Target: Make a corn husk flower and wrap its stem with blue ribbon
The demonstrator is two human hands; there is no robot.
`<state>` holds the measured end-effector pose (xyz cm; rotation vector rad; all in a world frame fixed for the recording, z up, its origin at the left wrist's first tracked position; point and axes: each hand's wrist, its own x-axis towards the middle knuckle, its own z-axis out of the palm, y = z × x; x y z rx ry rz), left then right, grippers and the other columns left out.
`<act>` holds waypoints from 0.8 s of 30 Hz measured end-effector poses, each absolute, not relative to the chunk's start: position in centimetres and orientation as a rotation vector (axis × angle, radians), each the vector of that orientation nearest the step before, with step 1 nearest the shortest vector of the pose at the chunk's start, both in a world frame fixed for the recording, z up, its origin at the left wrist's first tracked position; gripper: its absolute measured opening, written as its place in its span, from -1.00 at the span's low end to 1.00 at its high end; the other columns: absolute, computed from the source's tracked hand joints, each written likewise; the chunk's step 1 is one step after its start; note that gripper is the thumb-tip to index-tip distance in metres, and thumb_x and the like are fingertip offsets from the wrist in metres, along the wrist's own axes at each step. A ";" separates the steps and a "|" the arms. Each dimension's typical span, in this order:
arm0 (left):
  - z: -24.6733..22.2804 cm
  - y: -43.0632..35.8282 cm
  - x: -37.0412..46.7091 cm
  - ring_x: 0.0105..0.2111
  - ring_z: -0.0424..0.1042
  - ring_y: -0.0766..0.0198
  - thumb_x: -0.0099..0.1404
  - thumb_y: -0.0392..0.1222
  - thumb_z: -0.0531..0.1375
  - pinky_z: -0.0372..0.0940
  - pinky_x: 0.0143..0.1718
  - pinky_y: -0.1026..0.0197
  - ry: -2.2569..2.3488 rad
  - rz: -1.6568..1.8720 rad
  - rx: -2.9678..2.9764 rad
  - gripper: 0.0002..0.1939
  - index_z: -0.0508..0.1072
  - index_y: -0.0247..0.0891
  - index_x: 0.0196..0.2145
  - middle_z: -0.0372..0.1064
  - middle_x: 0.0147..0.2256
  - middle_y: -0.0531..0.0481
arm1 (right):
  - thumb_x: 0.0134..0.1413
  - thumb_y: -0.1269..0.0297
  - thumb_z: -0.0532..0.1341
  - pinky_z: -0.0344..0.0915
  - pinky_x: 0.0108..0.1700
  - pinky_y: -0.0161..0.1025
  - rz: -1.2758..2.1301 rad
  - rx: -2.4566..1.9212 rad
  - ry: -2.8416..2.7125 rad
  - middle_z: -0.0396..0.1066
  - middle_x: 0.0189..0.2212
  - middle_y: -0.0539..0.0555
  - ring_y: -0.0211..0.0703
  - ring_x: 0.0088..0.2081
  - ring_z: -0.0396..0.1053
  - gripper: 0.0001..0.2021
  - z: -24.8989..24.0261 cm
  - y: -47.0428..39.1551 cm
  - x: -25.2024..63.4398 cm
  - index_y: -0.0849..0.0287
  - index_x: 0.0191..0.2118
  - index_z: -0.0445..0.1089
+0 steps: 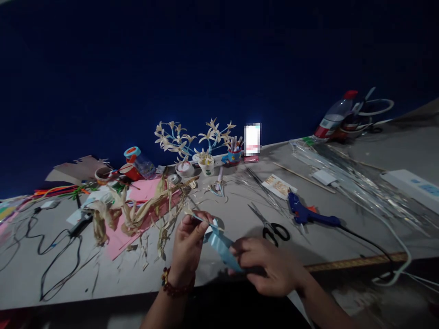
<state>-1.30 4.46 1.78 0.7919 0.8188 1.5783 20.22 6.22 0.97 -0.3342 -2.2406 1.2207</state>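
Near the front edge of the table, my left hand point(192, 240), with a beaded bracelet at the wrist, pinches a thin stem point(200, 219) wrapped in light blue. From that stem a band of light blue tape point(221, 246) runs down to the right. My right hand point(269, 265) is closed on the tape's lower end, and its fingers are slightly blurred. Black-handled scissors point(270, 228) lie open just beyond my right hand. A blue glue gun point(310, 214) rests to their right.
Dried husks point(132, 219) lie on pink paper point(118, 240) at the left. Cups with husk flowers point(207, 165), a pen cup point(234, 156) and a lit phone point(252, 139) stand along the back. Plastic-wrapped wires point(363, 178) and a bottle point(334, 116) are at the right.
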 end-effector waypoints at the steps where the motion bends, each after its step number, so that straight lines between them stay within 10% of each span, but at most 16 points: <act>1: 1.7 4.5 -1.2 -0.29 0.47 0.27 0.13 -0.21 0.44 0.37 -0.15 0.22 0.815 1.582 0.765 -0.84 0.54 -0.24 -0.38 0.47 -0.38 0.02 | 0.17 0.23 0.22 0.37 -0.08 -0.09 1.131 -0.394 -2.320 0.59 -0.09 0.15 0.05 -0.11 0.53 -0.75 1.1 6.3 20.2 0.03 -0.09 0.59; 11: 2.0 4.7 -0.4 -0.30 0.49 0.29 0.02 -0.20 0.50 0.37 -0.16 0.23 0.875 1.667 0.587 -0.75 0.52 -0.26 -0.41 0.49 -0.38 0.02 | 0.18 0.34 0.29 0.33 -0.34 -0.27 0.922 -0.679 -1.902 0.51 -0.37 0.05 -0.15 -0.37 0.45 -0.96 -0.5 4.6 18.6 0.08 -0.29 0.49; 17: 1.8 4.3 1.0 -0.28 0.50 0.28 0.03 -0.19 0.48 0.38 -0.16 0.23 0.871 1.608 0.568 -0.75 0.52 -0.27 -0.38 0.50 -0.36 0.02 | 0.14 0.28 0.34 0.34 -0.03 -0.16 1.167 -0.736 -1.406 0.42 -0.16 0.08 -0.07 -0.11 0.39 -0.80 -1.0 5.4 14.8 0.07 -0.11 0.42; 24: 1.1 4.0 1.3 -0.26 0.52 0.28 0.02 -0.13 0.49 0.39 -0.13 0.23 0.915 1.650 0.569 -0.71 0.49 -0.23 -0.39 0.51 -0.34 0.03 | 0.20 0.22 0.30 0.26 -0.14 -0.23 1.308 -0.740 -1.245 0.34 -0.39 -0.02 -0.17 -0.28 0.31 -0.86 -0.5 5.1 12.8 0.11 -0.35 0.41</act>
